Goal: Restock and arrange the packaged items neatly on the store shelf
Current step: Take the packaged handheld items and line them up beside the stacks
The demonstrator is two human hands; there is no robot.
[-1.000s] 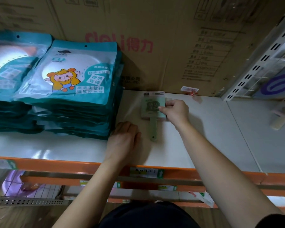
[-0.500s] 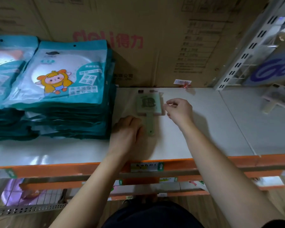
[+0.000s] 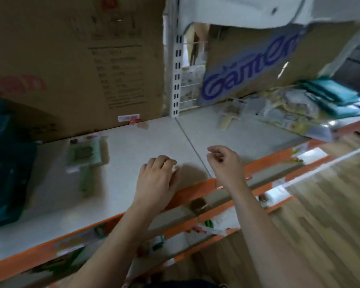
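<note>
We find the green handled packet [image 3: 85, 156] lying flat on the white shelf [image 3: 131, 140], towards the back, with its handle pointing at the front edge. It sits near the stack of teal pouches [image 3: 6, 163] on its left and apart from both hands. The left hand [image 3: 157, 176] rests on the shelf close to the orange front lip [image 3: 187, 190], knuckles bent, its grip empty. The right hand [image 3: 221, 163] hovers above the lip with fingers loosely curled, and its grip holds nothing either, as far as the blur lets us see.

We judge the packet light and fairly stiff across the head, with a slick clear sleeve that would slide under a fingertip. So we would pinch it across the wide head, or at the neck where the handle begins, not by the loose film margin.

For room, bare shelf runs from the packet to the hands and on past the panel seam [image 3: 193, 146]. The cardboard carton [image 3: 71, 59] makes a back stop, and the slotted upright [image 3: 176, 80] stands at the seam's far end. Beyond it lie a pale handled packet [image 3: 229, 119] and a loose pile of packets [image 3: 295, 113] reaching out to the lip — the edge we would mind most.
</note>
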